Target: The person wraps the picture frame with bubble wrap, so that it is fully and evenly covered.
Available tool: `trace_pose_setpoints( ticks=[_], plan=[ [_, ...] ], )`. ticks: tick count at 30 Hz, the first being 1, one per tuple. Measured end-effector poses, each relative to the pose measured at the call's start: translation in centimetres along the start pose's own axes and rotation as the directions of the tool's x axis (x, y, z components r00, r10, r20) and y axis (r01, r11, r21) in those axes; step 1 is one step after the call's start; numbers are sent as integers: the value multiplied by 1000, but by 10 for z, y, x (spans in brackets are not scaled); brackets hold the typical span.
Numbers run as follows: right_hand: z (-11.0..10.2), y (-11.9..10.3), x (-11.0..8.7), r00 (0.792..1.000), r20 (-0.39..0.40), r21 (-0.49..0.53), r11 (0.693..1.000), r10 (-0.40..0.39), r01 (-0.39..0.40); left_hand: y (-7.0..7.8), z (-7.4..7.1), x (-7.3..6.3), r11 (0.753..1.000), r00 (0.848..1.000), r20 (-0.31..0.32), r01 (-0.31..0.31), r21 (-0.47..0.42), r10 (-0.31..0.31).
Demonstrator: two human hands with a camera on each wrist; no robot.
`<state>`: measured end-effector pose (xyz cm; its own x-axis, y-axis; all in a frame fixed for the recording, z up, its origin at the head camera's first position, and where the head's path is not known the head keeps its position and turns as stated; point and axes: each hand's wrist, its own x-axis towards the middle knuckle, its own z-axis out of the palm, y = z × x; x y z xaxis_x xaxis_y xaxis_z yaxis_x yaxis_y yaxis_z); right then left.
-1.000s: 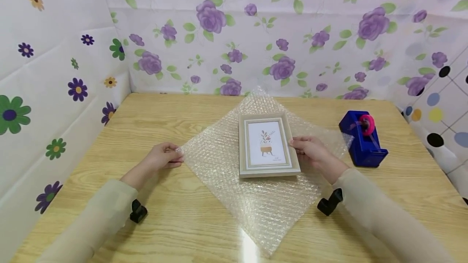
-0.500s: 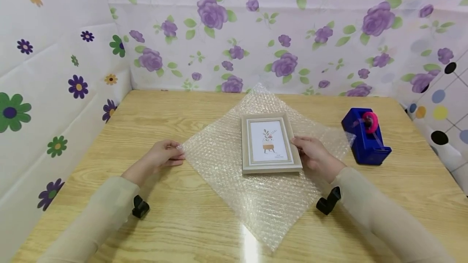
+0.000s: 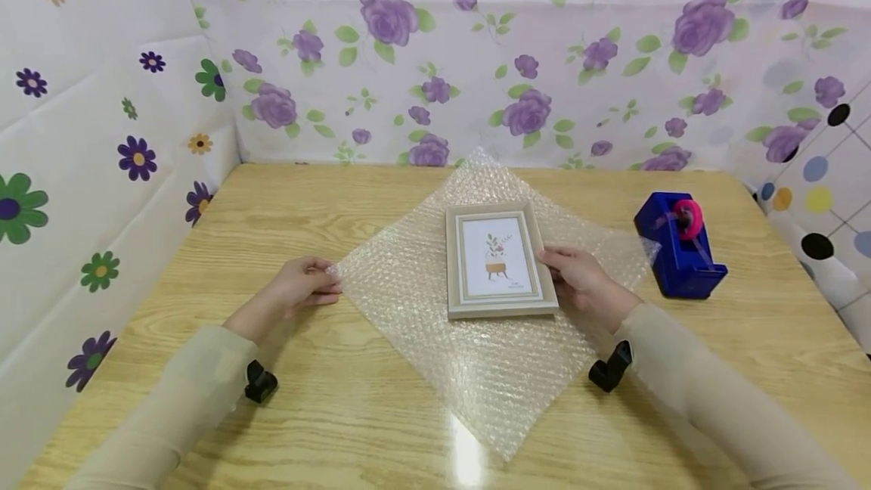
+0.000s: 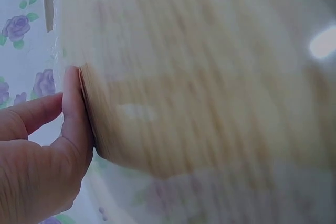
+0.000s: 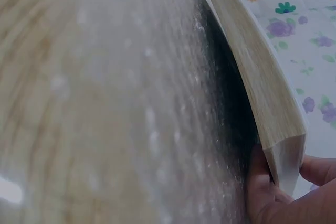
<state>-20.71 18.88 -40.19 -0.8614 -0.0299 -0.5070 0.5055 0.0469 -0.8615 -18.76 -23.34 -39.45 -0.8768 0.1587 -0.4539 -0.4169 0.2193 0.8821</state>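
A picture frame (image 3: 495, 310) with a light wooden border and a plant print lies over a diamond-laid sheet of bubble wrap (image 3: 401, 278). My right hand (image 3: 584, 278) grips the frame's right edge, thumb on top and fingers beneath. In the right wrist view, that side of the picture frame (image 5: 262, 82) is tilted up, with a dark gap between it and the wrap. My left hand (image 3: 305, 286) pinches the left corner of the bubble wrap at the tabletop. In the left wrist view, the thumb of the left hand (image 4: 47, 156) meets the index finger.
A blue tape dispenser (image 3: 680, 248) with a pink-cored roll stands at the right, the wrap's right corner reaching it. The wooden table (image 3: 327, 399) is bounded by a flowered backdrop (image 3: 435, 59) behind and on both sides.
The view shifts slightly; both hands keep their places on the bubble wrap and the picture frame. Little else differs.
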Motion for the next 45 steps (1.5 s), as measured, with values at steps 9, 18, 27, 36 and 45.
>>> trace_pose_setpoints(
  ticks=[9, 18, 27, 36, 45],
  plan=[
    [-1, -3, 0, 997, -35, -267, 962, -68, 56, 5, 1, -1, 1000, 999, -34, -2, 16, 3],
    [-4, -9, -1, 992, -4, -427, 898, -123, 109, 14, -2, -2, 997, 997, -69, -31, 71, 36],
    [-7, -11, -16, 971, 101, -526, 817, -216, 237, 17, 1, -6, 990, 991, -98, -85, 110, 96],
    [-19, -8, -30, 884, 211, -699, 568, -417, 435, 19, 5, -14, 899, 952, -179, -159, 408, 250],
    [-27, 13, -44, 694, 376, -618, 392, -613, 681, 12, 19, -25, 639, 827, -126, -316, 701, 548]
  ],
)
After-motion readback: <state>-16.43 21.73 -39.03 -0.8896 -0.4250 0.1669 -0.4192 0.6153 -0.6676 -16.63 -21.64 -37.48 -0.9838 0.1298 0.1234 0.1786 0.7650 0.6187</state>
